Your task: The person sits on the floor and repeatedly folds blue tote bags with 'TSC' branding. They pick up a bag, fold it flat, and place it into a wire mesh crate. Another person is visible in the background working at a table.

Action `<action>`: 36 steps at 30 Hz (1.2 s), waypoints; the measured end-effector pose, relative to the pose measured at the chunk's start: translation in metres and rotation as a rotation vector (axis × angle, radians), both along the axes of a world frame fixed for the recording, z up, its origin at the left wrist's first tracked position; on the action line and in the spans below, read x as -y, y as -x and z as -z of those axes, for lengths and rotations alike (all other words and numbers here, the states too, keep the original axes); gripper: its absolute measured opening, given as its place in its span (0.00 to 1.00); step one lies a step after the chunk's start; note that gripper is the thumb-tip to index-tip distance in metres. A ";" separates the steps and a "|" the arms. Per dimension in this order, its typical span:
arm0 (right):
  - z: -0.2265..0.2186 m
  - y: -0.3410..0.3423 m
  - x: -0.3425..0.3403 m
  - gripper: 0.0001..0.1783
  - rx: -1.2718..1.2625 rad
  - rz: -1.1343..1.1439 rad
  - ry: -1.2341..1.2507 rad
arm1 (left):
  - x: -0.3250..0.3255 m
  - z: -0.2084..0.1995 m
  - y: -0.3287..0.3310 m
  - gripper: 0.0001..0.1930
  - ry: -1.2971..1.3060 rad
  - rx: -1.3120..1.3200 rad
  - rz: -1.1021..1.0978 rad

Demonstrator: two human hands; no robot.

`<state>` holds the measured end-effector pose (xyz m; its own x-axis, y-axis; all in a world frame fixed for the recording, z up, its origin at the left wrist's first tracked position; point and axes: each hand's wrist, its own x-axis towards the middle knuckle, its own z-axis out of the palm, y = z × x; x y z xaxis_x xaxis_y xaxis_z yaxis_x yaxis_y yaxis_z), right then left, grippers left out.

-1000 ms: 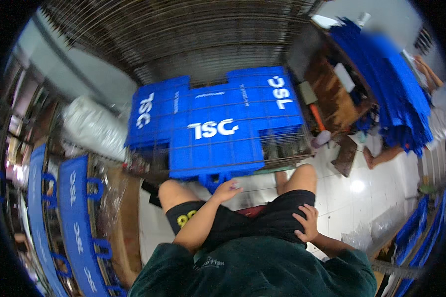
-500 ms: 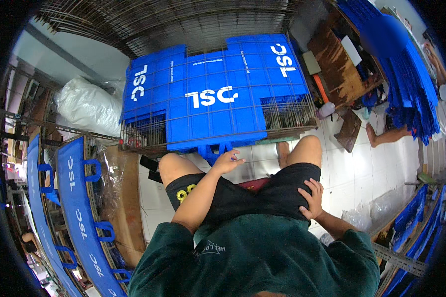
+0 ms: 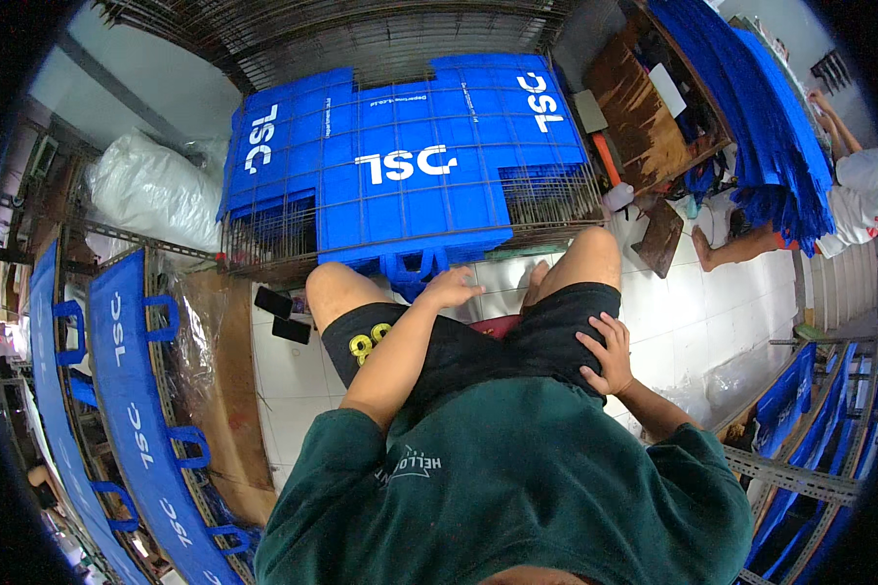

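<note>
Curling loosely near the blue bag panel point(image 3: 410, 210) on the wire rack point(image 3: 548, 200) at twelve o'clock, the left hand point(image 3: 451, 288) hid its palm; I couldn't tell its contents. The right hand point(image 3: 608, 356) spread empty over black shorts point(image 3: 468, 361). White tiles point(image 3: 668, 302) lay at three o'clock.

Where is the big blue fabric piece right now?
In the head view, the blue fabric piece is at upper centre, in the wire rack beyond the person's knees, its handles hanging close to the left hand.
</note>
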<state>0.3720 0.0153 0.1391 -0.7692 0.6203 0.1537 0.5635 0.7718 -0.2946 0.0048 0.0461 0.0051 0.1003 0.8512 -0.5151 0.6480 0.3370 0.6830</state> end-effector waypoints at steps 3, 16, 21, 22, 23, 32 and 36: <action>-0.011 0.011 0.008 0.30 0.016 -0.027 -0.028 | 0.007 -0.005 -0.004 0.33 0.033 0.042 0.044; -0.021 0.021 0.014 0.30 0.024 -0.096 -0.042 | 0.019 -0.006 0.003 0.32 0.000 0.010 0.051; -0.019 0.025 0.009 0.29 -0.016 -0.106 -0.020 | 0.029 -0.022 -0.001 0.33 -0.020 -0.007 0.071; -0.017 0.026 0.007 0.29 -0.032 -0.124 -0.016 | 0.034 -0.027 -0.003 0.33 -0.026 -0.024 0.075; -0.015 0.025 0.006 0.29 -0.049 -0.135 -0.014 | 0.038 -0.031 -0.006 0.33 -0.032 -0.043 0.085; -0.008 0.044 -0.020 0.27 -0.152 -0.258 0.033 | 0.073 -0.047 -0.010 0.30 -0.153 -0.142 0.034; -0.009 0.051 -0.028 0.26 -0.179 -0.272 0.045 | 0.086 -0.038 -0.002 0.30 -0.213 -0.090 0.006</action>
